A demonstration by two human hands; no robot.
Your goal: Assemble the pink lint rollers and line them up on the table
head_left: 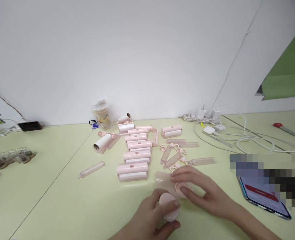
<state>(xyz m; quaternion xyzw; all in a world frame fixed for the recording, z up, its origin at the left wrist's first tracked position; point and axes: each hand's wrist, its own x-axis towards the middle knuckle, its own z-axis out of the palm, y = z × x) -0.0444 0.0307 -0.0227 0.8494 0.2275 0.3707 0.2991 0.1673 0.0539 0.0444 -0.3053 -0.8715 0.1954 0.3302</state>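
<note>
My left hand [157, 211] is closed around a pale pink round piece [171, 213], its flat end facing up. To its right, my right hand [199, 190] has its thumb and fingers on a pink ring-shaped piece [179, 189] beside a translucent pink cover [163, 180]. Beyond my hands, pink roller cases with white rolls stand in a column, the nearest one [132, 172] left of the cover. Clear pink handles [172, 160] and small pink loops [162, 147] lie scattered behind my right hand.
A phone [264, 196] lies at the right, below white cables and a power strip [194, 118]. Near the wall stands a bagged cup [102, 116]. One clear handle [91, 169] lies left of the cases. Small wrapped items [11, 157] sit far left.
</note>
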